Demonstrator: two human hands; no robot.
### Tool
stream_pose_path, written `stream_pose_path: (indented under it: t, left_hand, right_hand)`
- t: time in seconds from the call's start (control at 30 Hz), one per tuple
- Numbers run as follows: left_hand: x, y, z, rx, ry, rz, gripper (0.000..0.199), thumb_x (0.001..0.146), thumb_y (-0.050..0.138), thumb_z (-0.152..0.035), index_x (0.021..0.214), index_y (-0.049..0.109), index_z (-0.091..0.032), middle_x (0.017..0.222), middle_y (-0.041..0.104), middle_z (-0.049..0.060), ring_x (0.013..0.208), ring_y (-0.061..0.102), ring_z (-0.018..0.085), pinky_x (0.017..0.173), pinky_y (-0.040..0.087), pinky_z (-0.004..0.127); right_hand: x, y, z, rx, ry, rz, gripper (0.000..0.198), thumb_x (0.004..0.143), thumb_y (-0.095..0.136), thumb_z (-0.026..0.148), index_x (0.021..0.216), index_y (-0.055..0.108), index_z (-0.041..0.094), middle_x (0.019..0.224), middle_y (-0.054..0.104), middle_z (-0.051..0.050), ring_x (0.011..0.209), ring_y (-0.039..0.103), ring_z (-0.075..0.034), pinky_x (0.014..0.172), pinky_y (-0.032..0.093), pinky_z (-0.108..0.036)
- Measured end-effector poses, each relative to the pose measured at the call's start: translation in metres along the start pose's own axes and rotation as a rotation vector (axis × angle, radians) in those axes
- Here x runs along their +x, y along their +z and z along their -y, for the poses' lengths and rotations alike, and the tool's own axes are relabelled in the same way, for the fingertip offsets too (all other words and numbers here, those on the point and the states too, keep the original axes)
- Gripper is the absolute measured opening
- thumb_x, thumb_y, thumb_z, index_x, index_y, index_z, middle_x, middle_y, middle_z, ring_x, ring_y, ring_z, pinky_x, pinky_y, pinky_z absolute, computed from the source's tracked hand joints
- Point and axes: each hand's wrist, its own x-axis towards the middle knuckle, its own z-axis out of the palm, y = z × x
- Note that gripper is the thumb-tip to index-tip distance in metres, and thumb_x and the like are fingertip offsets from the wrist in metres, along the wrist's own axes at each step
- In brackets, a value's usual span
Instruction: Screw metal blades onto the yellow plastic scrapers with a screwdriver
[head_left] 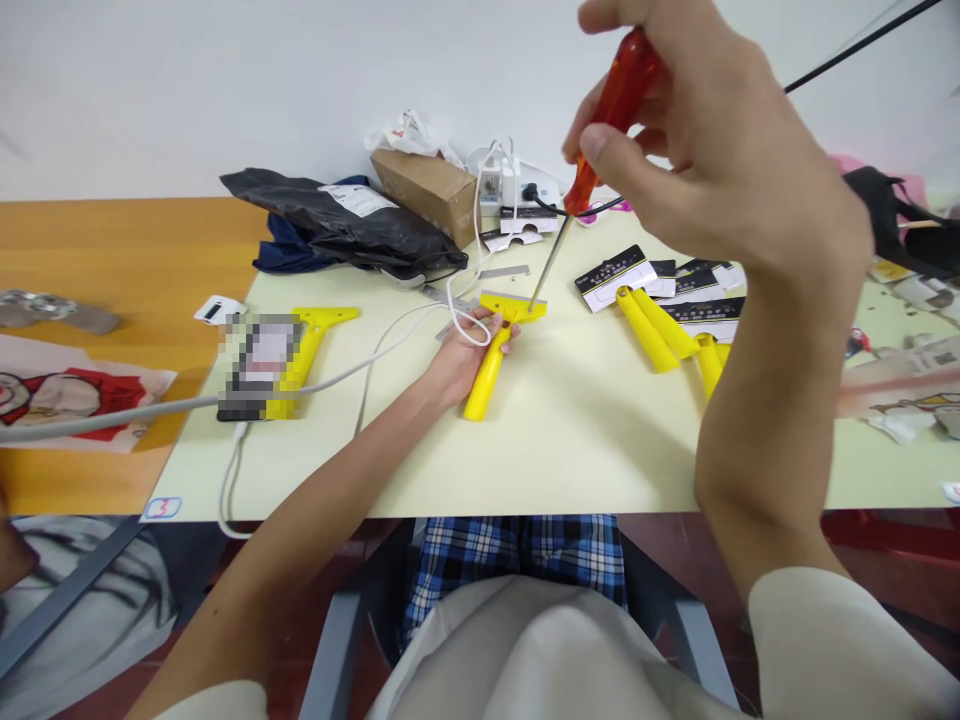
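Observation:
My right hand is raised high and wrapped round the red handle of a screwdriver. The screwdriver slants down, its tip at the head of a yellow scraper. Low over the table, my left hand grips that scraper just below its head, with the handle pointing towards me. A thin metal blade lies behind the scraper head. White cable loops pass close to my left hand. Another yellow scraper lies to the left, partly covered by a blurred-out phone-like object.
More yellow scraper handles and black-and-white cards lie to the right. A black plastic parcel, a cardboard box and a power strip stand at the back. A white cable hangs over the front edge. Someone sits at the left.

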Motion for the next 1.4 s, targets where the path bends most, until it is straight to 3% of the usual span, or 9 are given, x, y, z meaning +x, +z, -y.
stream_pose_path:
  t: [0.13,0.4,0.5,0.6,0.8,0.97,1.17,1.33,1.4]
  left_hand:
    - [-0.002,0.003,-0.002,-0.041,-0.023,-0.036,0.020,0.087,0.076,-0.002,0.090,0.062,-0.016,0.095,0.070,0.005,0.082,0.070,0.013,0.061,0.048,0.021]
    - [-0.003,0.003,-0.001,-0.054,-0.006,-0.035,0.016,0.090,0.074,-0.003,0.088,0.063,-0.015,0.092,0.068,0.005,0.080,0.069,0.011,0.060,0.049,0.019]
    - [-0.002,0.001,0.002,-0.068,0.004,-0.051,0.016,0.091,0.071,-0.002,0.087,0.062,-0.014,0.090,0.068,0.005,0.078,0.069,0.012,0.061,0.050,0.020]
    - [-0.002,0.002,0.001,-0.070,0.024,-0.062,0.016,0.092,0.071,-0.002,0.088,0.061,-0.015,0.091,0.069,0.005,0.080,0.071,0.013,0.063,0.052,0.023]
    - [-0.004,0.007,0.000,-0.069,0.042,-0.057,0.023,0.088,0.077,-0.003,0.090,0.059,-0.017,0.094,0.069,0.003,0.082,0.072,0.013,0.063,0.050,0.023]
    - [-0.004,0.005,0.004,-0.061,0.051,-0.006,0.025,0.088,0.076,-0.003,0.091,0.056,-0.019,0.092,0.068,0.002,0.078,0.070,0.013,0.060,0.048,0.023]
    - [-0.004,0.004,0.002,-0.016,0.033,-0.031,0.018,0.091,0.074,-0.005,0.090,0.060,-0.017,0.087,0.067,0.003,0.074,0.064,0.011,0.062,0.046,0.022]
    - [-0.003,0.004,0.000,-0.031,0.058,-0.050,0.021,0.090,0.073,-0.004,0.088,0.058,-0.017,0.088,0.066,0.003,0.076,0.064,0.011,0.061,0.044,0.022]
    - [-0.003,0.003,0.001,-0.033,0.061,-0.040,0.021,0.090,0.073,-0.004,0.089,0.058,-0.017,0.088,0.065,0.003,0.076,0.064,0.011,0.062,0.045,0.022]
  right_hand:
    - [0.000,-0.002,0.021,0.177,-0.041,0.050,0.034,0.102,0.070,0.027,0.131,0.066,0.042,0.121,0.069,0.003,0.116,0.073,-0.022,0.102,0.065,-0.038]
    - [0.006,0.010,0.019,0.012,-0.038,-0.048,0.033,0.092,0.078,0.058,0.121,0.070,0.047,0.102,0.070,0.000,0.096,0.073,-0.030,0.095,0.064,-0.050]
    - [0.004,0.011,0.028,0.037,-0.005,0.066,0.035,0.101,0.065,0.045,0.135,0.060,0.050,0.128,0.070,0.001,0.110,0.071,-0.030,0.102,0.063,-0.049]
    - [0.003,0.011,0.037,0.130,-0.045,0.076,0.040,0.098,0.066,0.031,0.133,0.061,0.050,0.122,0.071,0.002,0.113,0.073,-0.028,0.100,0.065,-0.045]
    - [0.007,0.013,0.032,0.124,-0.078,0.030,0.033,0.095,0.075,0.041,0.125,0.067,0.051,0.131,0.069,0.003,0.107,0.074,-0.028,0.097,0.066,-0.044]
    - [0.008,0.014,0.025,0.043,-0.060,-0.050,0.026,0.093,0.076,0.053,0.116,0.067,0.049,0.099,0.068,0.001,0.091,0.073,-0.029,0.093,0.065,-0.046]
    - [0.002,0.010,0.031,0.117,-0.039,0.054,0.030,0.102,0.059,0.027,0.129,0.057,0.040,0.123,0.068,0.001,0.113,0.072,-0.024,0.094,0.064,-0.041]
    - [0.004,0.011,0.022,0.031,-0.036,-0.046,0.032,0.090,0.083,0.037,0.115,0.064,0.041,0.095,0.068,0.002,0.092,0.074,-0.027,0.089,0.064,-0.044]
    - [0.004,0.011,0.018,-0.019,-0.017,-0.032,0.030,0.096,0.077,0.043,0.122,0.063,0.039,0.095,0.067,0.000,0.090,0.072,-0.028,0.090,0.062,-0.049]
